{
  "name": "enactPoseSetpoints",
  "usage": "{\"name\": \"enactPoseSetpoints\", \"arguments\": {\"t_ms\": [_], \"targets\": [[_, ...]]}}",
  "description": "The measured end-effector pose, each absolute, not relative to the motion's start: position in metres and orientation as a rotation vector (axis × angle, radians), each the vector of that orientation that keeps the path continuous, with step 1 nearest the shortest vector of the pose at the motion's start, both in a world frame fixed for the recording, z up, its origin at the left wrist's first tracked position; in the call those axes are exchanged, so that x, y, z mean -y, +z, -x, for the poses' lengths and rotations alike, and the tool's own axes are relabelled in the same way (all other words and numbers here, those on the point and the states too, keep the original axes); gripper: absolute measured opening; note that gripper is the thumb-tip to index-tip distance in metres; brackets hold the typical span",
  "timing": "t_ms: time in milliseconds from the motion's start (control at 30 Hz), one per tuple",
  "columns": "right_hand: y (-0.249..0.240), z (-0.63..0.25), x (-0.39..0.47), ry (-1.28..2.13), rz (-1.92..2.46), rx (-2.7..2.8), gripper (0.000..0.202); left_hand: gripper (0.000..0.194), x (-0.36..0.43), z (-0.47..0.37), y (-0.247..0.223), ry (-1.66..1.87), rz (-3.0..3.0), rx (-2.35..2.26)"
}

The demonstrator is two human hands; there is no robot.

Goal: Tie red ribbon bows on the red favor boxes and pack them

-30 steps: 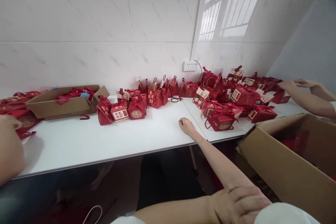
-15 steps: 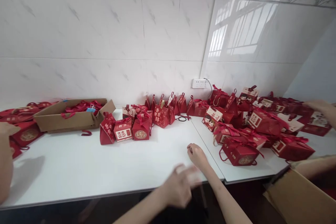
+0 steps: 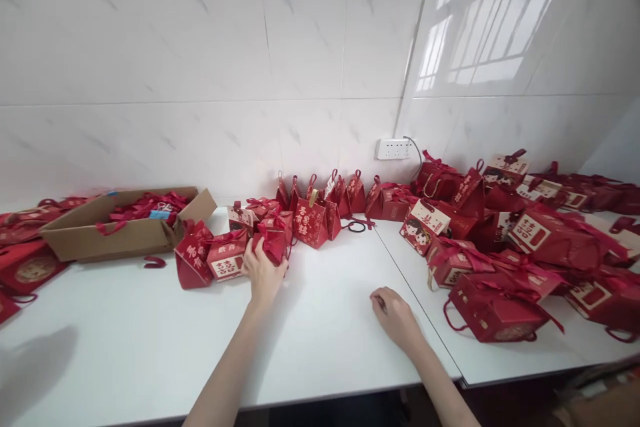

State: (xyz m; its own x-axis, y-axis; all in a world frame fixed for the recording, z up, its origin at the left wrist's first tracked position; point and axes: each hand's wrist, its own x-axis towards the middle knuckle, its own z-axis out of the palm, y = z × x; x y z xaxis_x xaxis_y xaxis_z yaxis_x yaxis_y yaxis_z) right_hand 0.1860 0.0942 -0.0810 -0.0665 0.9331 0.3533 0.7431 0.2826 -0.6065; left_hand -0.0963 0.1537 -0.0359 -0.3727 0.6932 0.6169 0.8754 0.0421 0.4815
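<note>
The left hand (image 3: 263, 271) closes its fingers around a small red gift box (image 3: 271, 245) just left of centre; the right hand (image 3: 395, 313) rests loosely curled and empty on the white table (image 3: 320, 333). Lifting carelessly might topple the neighbouring boxes (image 3: 210, 257), since they touch.

Left arm is extended forward from the lower edge of the view, forearm bare and nearly straight. Left hand (image 3: 263, 271) is at full reach, back of hand up, fingers spread and curled forward in a grasp. Right arm enters from lower right, angled inward. Right hand (image 3: 396, 315) is lying palm down, fingers loosely curled, holding nothing.
</note>
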Motion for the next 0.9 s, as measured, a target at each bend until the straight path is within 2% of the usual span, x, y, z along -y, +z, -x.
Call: {"name": "enactPoseSetpoints", "arguments": {"t_ms": [100,200,367,467,567,667,733,900], "targets": [[-0.078,-0.184,-0.093,0.422,1.480,1.777,0.018,0.068,-0.141,0.087,-0.039,-1.322,1.810,1.964],[-0.073,-0.187,-0.089,0.521,1.483,1.626,0.022,0.071,-0.119,0.066,-0.047,-1.402,2.253,1.569],[-0.056,-0.209,-0.068,0.621,1.541,1.279,0.045,0.082,-0.092,0.019,-0.053,-1.414,2.979,0.867],[-0.040,-0.221,-0.052,0.692,1.503,1.229,0.053,0.081,-0.088,-0.002,-0.050,-1.317,3.183,0.657],[-0.025,-0.227,-0.036,0.756,1.478,1.251,0.050,0.072,-0.078,-0.012,-0.043,-1.605,3.028,0.898],[-0.018,-0.229,-0.021,0.857,1.464,1.291,0.043,0.040,-0.060,-0.012,-0.030,-1.850,2.723,1.608],[-0.018,-0.228,-0.013,0.932,1.452,1.284,0.040,0.026,-0.047,-0.012,-0.017,-1.677,2.779,1.981],[-0.020,-0.223,-0.011,1.018,1.399,1.164,0.043,0.040,-0.033,-0.014,0.009,-1.108,3.087,2.402]]}}
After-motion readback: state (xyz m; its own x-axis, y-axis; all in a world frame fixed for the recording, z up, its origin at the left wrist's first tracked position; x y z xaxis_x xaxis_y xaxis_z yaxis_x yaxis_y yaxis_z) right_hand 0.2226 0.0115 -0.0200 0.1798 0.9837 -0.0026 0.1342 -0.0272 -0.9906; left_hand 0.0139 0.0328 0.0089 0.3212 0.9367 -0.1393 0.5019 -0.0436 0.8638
